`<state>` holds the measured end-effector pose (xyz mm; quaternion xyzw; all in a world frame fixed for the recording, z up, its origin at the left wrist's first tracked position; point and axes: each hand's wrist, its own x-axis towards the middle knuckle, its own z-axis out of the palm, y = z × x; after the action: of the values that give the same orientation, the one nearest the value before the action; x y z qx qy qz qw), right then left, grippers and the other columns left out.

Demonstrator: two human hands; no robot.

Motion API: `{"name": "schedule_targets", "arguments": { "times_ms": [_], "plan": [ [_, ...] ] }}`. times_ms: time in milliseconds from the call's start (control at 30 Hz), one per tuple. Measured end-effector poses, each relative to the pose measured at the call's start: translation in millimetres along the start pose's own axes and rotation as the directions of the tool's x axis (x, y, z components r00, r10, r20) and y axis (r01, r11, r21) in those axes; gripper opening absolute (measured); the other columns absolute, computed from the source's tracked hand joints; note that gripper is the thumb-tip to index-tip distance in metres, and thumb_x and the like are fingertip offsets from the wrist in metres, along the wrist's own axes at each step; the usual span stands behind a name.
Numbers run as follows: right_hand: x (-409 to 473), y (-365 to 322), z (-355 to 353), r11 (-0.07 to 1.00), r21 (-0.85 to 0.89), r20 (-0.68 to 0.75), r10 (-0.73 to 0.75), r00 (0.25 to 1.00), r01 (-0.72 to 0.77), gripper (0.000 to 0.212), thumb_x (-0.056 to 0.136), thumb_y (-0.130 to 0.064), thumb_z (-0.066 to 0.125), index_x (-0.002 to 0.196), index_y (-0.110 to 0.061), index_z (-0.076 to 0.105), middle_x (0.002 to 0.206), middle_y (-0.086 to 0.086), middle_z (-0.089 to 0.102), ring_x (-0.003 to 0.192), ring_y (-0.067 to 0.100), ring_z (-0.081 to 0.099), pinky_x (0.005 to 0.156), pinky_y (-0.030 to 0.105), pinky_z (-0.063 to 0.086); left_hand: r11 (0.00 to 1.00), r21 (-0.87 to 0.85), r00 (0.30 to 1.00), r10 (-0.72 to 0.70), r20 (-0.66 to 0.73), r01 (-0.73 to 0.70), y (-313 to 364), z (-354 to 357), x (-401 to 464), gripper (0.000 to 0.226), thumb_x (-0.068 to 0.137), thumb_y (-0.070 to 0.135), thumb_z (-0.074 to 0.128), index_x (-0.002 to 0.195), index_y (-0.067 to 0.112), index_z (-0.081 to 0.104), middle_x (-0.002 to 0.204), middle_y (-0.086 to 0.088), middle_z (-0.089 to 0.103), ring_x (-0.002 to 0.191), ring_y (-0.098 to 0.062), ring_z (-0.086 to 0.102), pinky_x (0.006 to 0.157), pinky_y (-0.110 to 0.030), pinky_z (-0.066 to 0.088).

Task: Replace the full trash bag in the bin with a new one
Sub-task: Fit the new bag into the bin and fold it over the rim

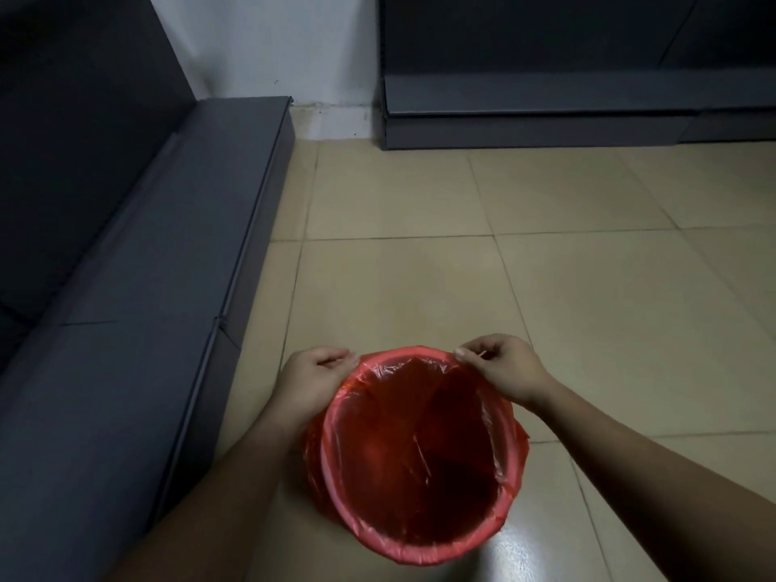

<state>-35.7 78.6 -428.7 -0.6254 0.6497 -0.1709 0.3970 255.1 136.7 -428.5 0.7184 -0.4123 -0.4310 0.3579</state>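
A round bin stands on the tiled floor at the bottom centre, lined with a red trash bag [413, 455] whose edge is folded over the rim [403, 550]. The bag's inside looks empty and dark. My left hand [313, 382] is at the far left of the rim, fingers curled on the bag's edge. On the far right of the rim, my right hand [502, 369] pinches the plastic between thumb and fingers. The bin's own wall is hidden under the bag.
A low dark grey shelf unit [138, 287] runs along the left, close to the bin. Another grey unit [567, 115] stands against the back wall. Beige floor tiles [546, 266] stretch ahead and to the right.
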Motion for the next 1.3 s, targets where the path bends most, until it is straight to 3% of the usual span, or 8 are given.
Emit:
{"name": "schedule_targets", "arguments": {
  "times_ms": [167,400,533,700,833,933,1100,1300],
  "plan": [
    [11,-15,8,0.988,0.123,0.013,0.091,0.996,-0.092,0.031,0.079,-0.042,0.073,0.06,-0.017,0.071,0.05,-0.008,0.064,0.051,0.011,0.056,0.062,0.031,0.05,0.994,-0.026,0.995,-0.102,0.004,0.102,6,17,15,0.022,0.075,0.025,0.083,0.075,0.004,0.078,0.073,-0.015,0.077,0.063,-0.022,0.072,0.068,-0.042,0.061],
    [13,-17,8,0.935,0.297,0.136,0.16,0.978,-0.195,0.027,0.087,-0.019,0.074,0.064,-0.005,0.072,0.055,0.001,0.068,0.048,0.013,0.059,0.048,0.02,0.047,0.912,-0.261,0.948,-0.3,0.103,0.317,0,22,20,0.023,0.082,0.017,0.079,0.089,-0.004,0.075,0.074,-0.021,0.076,0.064,-0.027,0.071,0.07,-0.044,0.061],
    [-10,-10,1,0.973,0.224,-0.055,0.068,0.996,-0.054,0.019,0.088,-0.03,0.072,0.075,-0.016,0.075,0.07,-0.003,0.075,0.066,0.014,0.068,0.066,0.026,0.054,0.98,-0.141,0.99,-0.14,0.026,0.142,-8,3,-2,0.035,0.077,0.041,0.08,0.098,0.012,0.077,0.086,-0.003,0.08,0.08,-0.016,0.076,0.08,-0.036,0.061],
    [-53,10,-3,0.999,-0.027,-0.163,0.015,0.986,-0.02,0.012,0.08,-0.044,0.074,0.074,-0.033,0.073,0.072,-0.014,0.073,0.07,0.003,0.068,0.068,0.026,0.051,1.0,0.023,1.0,-0.017,-0.001,0.017,-8,-18,-52,0.008,0.081,0.023,0.08,0.088,0.021,0.076,0.077,0.002,0.079,0.071,-0.004,0.074,0.069,-0.024,0.059],
    [-50,15,0,0.993,0.118,-0.199,0.053,0.979,-0.03,0.013,0.087,-0.026,0.071,0.077,-0.021,0.079,0.072,-0.009,0.076,0.069,0.003,0.069,0.068,0.024,0.052,0.999,-0.037,0.998,-0.022,-0.06,0.02,-15,-16,-52,0.011,0.086,0.009,0.073,0.081,0.018,0.078,0.074,0.0,0.079,0.07,-0.012,0.074,0.062,-0.023,0.057],
    [-42,22,2,0.925,0.364,-0.077,0.15,0.986,-0.112,0.021,0.094,-0.016,0.064,0.077,-0.01,0.075,0.062,-0.001,0.07,0.049,0.008,0.058,0.05,0.02,0.045,0.978,-0.16,0.988,-0.145,-0.054,0.135,-30,-12,-39,0.011,0.09,0.005,0.067,0.084,0.004,0.076,0.082,-0.017,0.078,0.074,-0.023,0.069,0.07,-0.032,0.054],
    [-34,35,5,0.877,0.426,0.059,0.215,0.975,-0.22,0.021,0.095,-0.009,0.06,0.081,0.002,0.071,0.061,0.013,0.062,0.052,0.02,0.052,0.054,0.03,0.041,0.92,-0.285,0.963,-0.264,0.06,0.27,-55,-3,-33,0.018,0.092,0.006,0.065,0.081,-0.005,0.074,0.078,-0.021,0.075,0.07,-0.025,0.065,0.069,-0.034,0.052],
    [-51,33,4,0.917,0.388,-0.183,0.175,0.967,-0.092,0.016,0.095,-0.024,0.062,0.087,-0.017,0.073,0.085,-0.002,0.073,0.076,0.012,0.064,0.073,0.029,0.049,0.944,-0.296,0.983,-0.173,-0.059,0.148,-42,-9,-42,0.017,0.092,0.006,0.066,0.107,0.01,0.072,0.096,-0.009,0.077,0.089,-0.02,0.073,0.081,-0.03,0.057]
  ]
}}
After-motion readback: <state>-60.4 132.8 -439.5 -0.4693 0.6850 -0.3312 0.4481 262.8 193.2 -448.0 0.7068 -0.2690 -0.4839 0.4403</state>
